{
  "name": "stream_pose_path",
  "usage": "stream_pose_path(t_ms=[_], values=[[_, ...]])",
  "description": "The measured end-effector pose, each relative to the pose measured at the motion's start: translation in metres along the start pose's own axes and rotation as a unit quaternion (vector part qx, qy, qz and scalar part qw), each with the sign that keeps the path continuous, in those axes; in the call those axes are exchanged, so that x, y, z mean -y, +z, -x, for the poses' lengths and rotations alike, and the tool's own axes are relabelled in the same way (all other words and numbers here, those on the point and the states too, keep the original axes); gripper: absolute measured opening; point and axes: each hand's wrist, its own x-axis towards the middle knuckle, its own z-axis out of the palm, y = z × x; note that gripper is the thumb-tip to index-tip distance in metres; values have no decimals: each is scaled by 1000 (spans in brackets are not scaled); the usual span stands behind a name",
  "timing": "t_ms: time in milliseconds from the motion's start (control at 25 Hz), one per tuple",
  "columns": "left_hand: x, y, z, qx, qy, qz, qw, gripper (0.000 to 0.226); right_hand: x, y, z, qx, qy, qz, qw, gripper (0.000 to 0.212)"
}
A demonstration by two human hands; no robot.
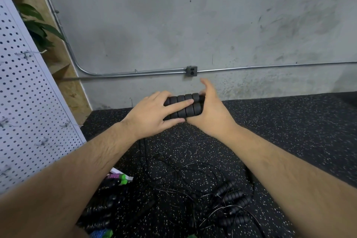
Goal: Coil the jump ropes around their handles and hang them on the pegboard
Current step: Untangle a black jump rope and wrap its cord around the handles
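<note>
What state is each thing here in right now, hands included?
handles: two, side by side, held between both hands
left hand: grips the handles
right hand: against the handle ends, thumb lifted
cord: hangs loose, not yet coiled
other ropes: tangled on the floor
pegboard: no rope hanging in the part shown

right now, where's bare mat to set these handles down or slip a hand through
Bare mat runs right of the right hand up to the wall; a smaller bare patch lies between the left hand and the pegboard. Crowded between the forearms: tangled cords, with loose handles lower right and another heap lower left.
</note>
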Motion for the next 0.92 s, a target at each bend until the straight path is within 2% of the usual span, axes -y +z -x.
stream_pose_path(t_ms=[40,80,160,200,280,360,480,520,640,680,720,760,840,880,920], values=[[2,-2,1,-2,-13,4,1000,59,-4,3,-1,4,25,-57,998,104],[4,-3,3,-2,-25,9,1000,59,-10,9,-2,13,42,-76,996,95],[7,-7,8,-1,-44,20,999,59,-16,26,-5,65,51,-25,996,62],[9,-8,9,2,-52,27,998,59,-16,38,-5,110,48,-5,993,54],[10,-10,11,10,-67,48,997,59,-9,65,-4,199,52,-24,978,59],[12,-11,14,11,-76,69,995,59,4,95,-4,245,48,-72,966,69],[19,-10,19,9,-86,88,992,59,17,144,-4,258,23,-134,957,70],[21,-10,22,10,-88,93,992,59,18,155,-4,254,23,-158,954,62],[27,-11,30,1,-104,120,987,59,23,169,-6,247,35,-180,952,18],[31,-11,33,-7,-115,133,984,59,23,172,-7,247,46,-169,953,15],[34,-12,35,-17,-125,146,981,59,21,174,-9,237,50,-159,957,17],[36,-12,37,-29,-132,162,978,59,22,173,-10,220,49,-146,963,29],[37,-13,39,-48,-135,199,969,60,22,171,-11,189,33,-151,970,64],[34,-13,38,-53,-134,214,966,60,23,170,-13,183,14,-168,968,69],[31,-14,36,-56,-128,226,964,60,26,167,-14,184,-8,-181,966,61]])
